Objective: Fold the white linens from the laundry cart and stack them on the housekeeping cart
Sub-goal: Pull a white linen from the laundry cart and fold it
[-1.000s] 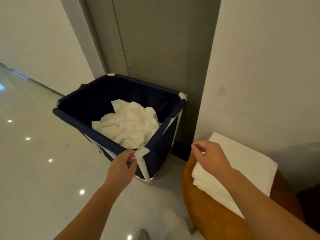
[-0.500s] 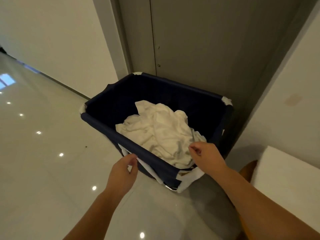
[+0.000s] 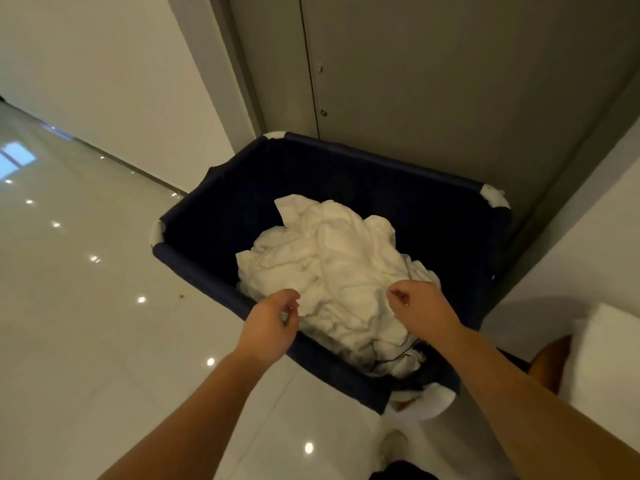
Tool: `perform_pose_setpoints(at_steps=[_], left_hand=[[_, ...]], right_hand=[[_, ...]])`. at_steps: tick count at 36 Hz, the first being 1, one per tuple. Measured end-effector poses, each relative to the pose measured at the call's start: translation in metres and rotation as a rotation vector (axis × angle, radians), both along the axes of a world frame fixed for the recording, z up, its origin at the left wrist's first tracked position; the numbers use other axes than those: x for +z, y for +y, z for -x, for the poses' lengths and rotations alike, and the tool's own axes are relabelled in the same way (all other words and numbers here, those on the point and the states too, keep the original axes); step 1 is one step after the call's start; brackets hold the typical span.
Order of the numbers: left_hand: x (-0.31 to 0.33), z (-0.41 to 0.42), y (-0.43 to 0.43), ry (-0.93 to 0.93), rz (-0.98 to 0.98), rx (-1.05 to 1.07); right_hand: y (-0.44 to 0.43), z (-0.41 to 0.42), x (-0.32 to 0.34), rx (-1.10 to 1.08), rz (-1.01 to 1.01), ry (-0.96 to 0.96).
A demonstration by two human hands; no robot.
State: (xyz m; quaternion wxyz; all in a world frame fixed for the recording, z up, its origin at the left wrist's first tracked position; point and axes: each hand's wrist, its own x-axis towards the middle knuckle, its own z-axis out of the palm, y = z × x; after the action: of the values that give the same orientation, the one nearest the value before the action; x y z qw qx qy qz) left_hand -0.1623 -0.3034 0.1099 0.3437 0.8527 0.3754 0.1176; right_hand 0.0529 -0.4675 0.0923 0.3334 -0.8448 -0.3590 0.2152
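Your crumpled white linens (image 3: 332, 268) lie heaped inside the navy laundry cart (image 3: 381, 161), piled toward its near right corner, with dark fabric showing around the heap on the left and far sides. Your left hand (image 3: 272, 322) hangs over the cart's near rim, fingers loosely curled, their tips just beside the near edge of the pile; whether they pinch any cloth you cannot tell. Your right hand (image 3: 420, 306) sits over the right part of the heap, fingers curled in, and its grip cannot be made out either. The pile lies between and beyond both hands. The cart's far side stands close to a grey door (image 3: 433, 81), and its right corner is near a white wall (image 3: 602, 230). To your left, glossy floor (image 3: 79, 306) spreads wide. At your right edge a folded white stack (image 3: 609, 362) rests on a brown surface (image 3: 550, 362), just beside the cart.
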Motion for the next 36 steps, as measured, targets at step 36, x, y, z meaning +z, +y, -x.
perform_pose_setpoints(at_steps=[36], left_hand=[[-0.292,-0.256,0.300,0.344,-0.605,-0.957]], right_hand=[[0.175,-0.018,-0.214,-0.391,0.411,0.447]])
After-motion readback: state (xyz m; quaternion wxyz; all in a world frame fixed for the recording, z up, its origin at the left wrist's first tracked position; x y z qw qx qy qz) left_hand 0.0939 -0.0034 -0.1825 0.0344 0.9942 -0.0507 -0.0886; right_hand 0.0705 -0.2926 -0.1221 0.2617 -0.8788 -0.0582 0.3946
